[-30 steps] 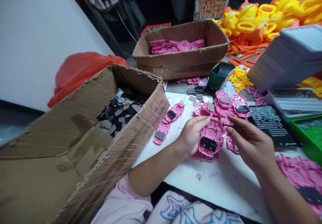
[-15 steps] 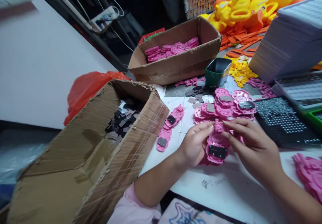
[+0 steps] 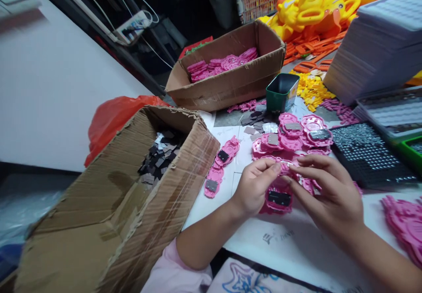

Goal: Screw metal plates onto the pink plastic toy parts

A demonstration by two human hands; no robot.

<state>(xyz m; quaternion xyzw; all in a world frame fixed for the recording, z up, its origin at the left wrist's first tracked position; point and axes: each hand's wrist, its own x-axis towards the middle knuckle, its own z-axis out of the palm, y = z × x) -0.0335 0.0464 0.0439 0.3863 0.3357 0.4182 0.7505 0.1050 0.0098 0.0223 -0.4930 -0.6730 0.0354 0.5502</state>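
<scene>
Near the middle of the white table, your left hand and right hand meet over a pink moulded plastic toy plate with a dark rectangular chip set in it. Left grip is closed on the plate's left edge, thumb on top, holding it just above the table so the chip side faces you. Right grip is narrow, fingertips pinched at the plate's far edge; whether they hold a small part there is too small to tell. Plate sits between both hands, tilted toward you.

Just beyond the hands lies a heap of the same pink plates, some with grey chips fitted, within easy reach. Two more pink plates lie in a row to the left. Large open cardboard box at near left holds loose black and grey chips, its mouth turned toward you. Far cardboard box holds stacked pink plates. Green plastic cup stands just beyond the heap. Dark tray of small screws sits to the right. Yellow and orange plastic toys are piled at far right.
</scene>
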